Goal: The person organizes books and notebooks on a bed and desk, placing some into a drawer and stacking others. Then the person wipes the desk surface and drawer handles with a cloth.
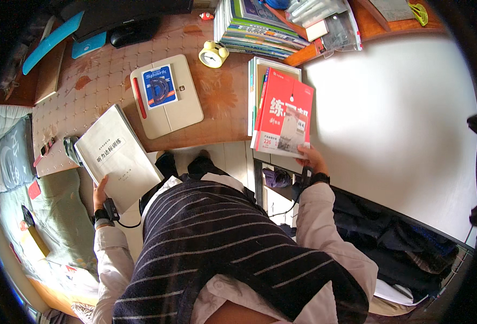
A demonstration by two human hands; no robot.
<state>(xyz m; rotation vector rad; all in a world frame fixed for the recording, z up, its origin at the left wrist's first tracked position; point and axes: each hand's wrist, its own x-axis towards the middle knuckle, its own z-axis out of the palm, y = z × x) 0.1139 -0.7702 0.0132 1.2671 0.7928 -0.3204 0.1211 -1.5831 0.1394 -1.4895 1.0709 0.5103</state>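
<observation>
My left hand (99,193) grips the lower left edge of a white paperback workbook (119,162) with printed Chinese characters on its cover. That workbook is tilted and overlaps the front edge of the desk. On the right, my right hand (312,158) holds the lower corner of a red book (290,91); its fingers are partly hidden beneath. A greyish picture panel shows on the red cover, whether printed or a separate booklet I cannot tell. Under and behind the red book lie other books (254,67) at the desk's right end.
A beige tablet case (190,111) on the patterned desk (218,125) bears a blue Spark book (151,81), a protractor (158,90) and a red pen (139,98). Beyond are a yellow alarm clock (213,54), stacked books (258,36), a mouse (122,37) and a wristwatch (44,150). A bed (56,210) stands left.
</observation>
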